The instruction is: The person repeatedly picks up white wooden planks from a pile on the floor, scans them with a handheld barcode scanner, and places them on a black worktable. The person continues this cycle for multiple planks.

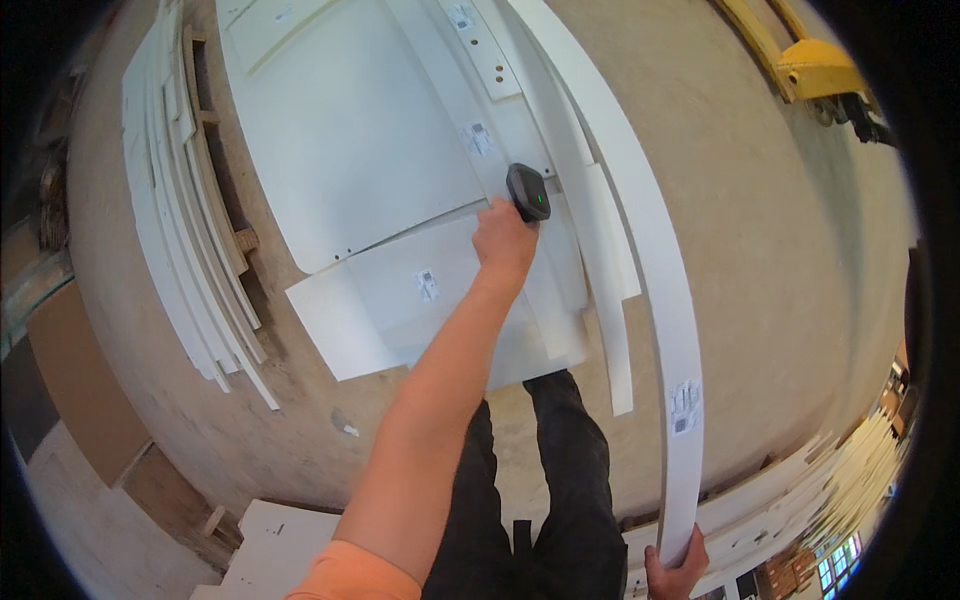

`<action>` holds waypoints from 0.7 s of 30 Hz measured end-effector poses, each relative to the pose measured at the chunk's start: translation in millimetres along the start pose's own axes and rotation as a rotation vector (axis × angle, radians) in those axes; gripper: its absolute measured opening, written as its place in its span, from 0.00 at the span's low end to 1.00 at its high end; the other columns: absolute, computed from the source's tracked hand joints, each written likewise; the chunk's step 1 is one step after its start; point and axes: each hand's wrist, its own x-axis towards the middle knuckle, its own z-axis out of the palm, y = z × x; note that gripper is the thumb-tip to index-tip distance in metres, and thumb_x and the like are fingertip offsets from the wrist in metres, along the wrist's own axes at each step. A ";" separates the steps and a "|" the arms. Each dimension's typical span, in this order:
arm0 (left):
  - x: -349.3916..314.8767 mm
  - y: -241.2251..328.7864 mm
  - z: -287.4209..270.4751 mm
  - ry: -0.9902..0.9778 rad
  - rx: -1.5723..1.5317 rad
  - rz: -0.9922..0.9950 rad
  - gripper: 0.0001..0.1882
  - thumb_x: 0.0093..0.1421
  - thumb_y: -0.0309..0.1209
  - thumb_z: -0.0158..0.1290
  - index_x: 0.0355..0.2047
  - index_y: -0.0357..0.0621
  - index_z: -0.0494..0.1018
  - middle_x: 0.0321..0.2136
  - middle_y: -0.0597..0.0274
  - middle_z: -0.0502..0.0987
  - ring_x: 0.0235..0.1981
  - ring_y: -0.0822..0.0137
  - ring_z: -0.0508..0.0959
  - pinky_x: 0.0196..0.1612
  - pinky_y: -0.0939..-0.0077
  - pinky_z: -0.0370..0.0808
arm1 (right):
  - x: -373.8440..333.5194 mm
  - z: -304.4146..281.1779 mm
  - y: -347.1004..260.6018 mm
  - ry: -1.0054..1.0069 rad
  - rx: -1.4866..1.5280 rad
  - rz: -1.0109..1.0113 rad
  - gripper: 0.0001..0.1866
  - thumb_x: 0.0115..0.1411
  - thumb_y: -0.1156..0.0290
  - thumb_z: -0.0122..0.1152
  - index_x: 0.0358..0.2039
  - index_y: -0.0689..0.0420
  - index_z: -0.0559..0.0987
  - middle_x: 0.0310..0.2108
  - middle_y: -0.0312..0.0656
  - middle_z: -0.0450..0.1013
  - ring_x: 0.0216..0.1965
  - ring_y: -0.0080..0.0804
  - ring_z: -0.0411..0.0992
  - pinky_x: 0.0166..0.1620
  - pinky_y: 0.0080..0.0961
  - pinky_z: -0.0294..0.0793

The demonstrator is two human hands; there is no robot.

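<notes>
**Long strip held by one end, scanner over the stack**

The left hand (505, 240) is wrapped around the scanner (530, 193), which shows a small green light above the right part of the stack (350, 120) of white panels. The right hand (676, 572) is clamped on the near end of the strip (655, 260), thumb to one side and fingers to the other; how firmly, I cannot tell. The strip runs along the right side of the stack, and its far end passes out of view, so whether anything props it there is hidden.

That one-ended hold looks like the main risk: with such length beyond the hand, a slight twist of the wrist could swing the strip into the narrow board (617, 350) at the stack's right edge, or let it slip and chip. Several labels (427, 285) lie on the stack, besides the strip's own tag (684, 407), so a careless aim might read the wrong one; where the scanner points cannot be made out. The legs (570, 450) stand right at the stack's near edge, where a step forward could catch the loose-looking near panel (345, 325) and shift it.
</notes>
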 end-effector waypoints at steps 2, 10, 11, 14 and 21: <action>-5.4 0.7 10.5 -0.043 -0.022 -0.088 0.23 0.55 0.39 0.63 0.42 0.37 0.69 0.39 0.40 0.76 0.42 0.39 0.79 0.43 0.50 0.78 | -2.5 3.6 6.0 0.025 -0.053 -0.056 0.37 0.45 0.59 0.78 0.51 0.69 0.75 0.42 0.61 0.76 0.42 0.62 0.76 0.46 0.48 0.76; -89.3 -54.3 -54.3 -0.064 -0.100 -0.093 0.20 0.52 0.44 0.63 0.37 0.44 0.73 0.34 0.49 0.78 0.41 0.45 0.79 0.43 0.51 0.75 | -32.4 6.0 2.6 -0.174 -0.080 0.039 0.34 0.49 0.58 0.71 0.53 0.65 0.73 0.42 0.61 0.76 0.46 0.59 0.75 0.47 0.51 0.74; -105.7 -64.3 -76.1 -0.082 -0.080 -0.104 0.20 0.52 0.44 0.63 0.36 0.44 0.74 0.32 0.50 0.79 0.40 0.45 0.79 0.43 0.51 0.75 | -28.1 15.5 -0.7 -0.199 -0.039 0.067 0.34 0.49 0.57 0.71 0.53 0.65 0.74 0.42 0.61 0.76 0.46 0.58 0.75 0.48 0.50 0.74; -168.1 -99.5 -150.9 -0.098 -0.222 -0.036 0.20 0.49 0.40 0.66 0.40 0.44 0.77 0.33 0.51 0.82 0.37 0.47 0.81 0.40 0.56 0.77 | -9.1 63.4 -12.2 -0.026 0.145 -0.111 0.35 0.43 0.64 0.74 0.52 0.59 0.72 0.40 0.54 0.76 0.40 0.58 0.76 0.44 0.50 0.74; -288.7 -152.4 -261.7 -0.334 -0.343 -0.262 0.15 0.50 0.33 0.69 0.36 0.39 0.80 0.28 0.60 0.83 0.31 0.68 0.81 0.39 0.68 0.77 | 45.3 210.0 -38.1 0.026 0.135 0.020 0.25 0.51 0.65 0.67 0.48 0.59 0.72 0.40 0.56 0.74 0.42 0.60 0.74 0.43 0.52 0.73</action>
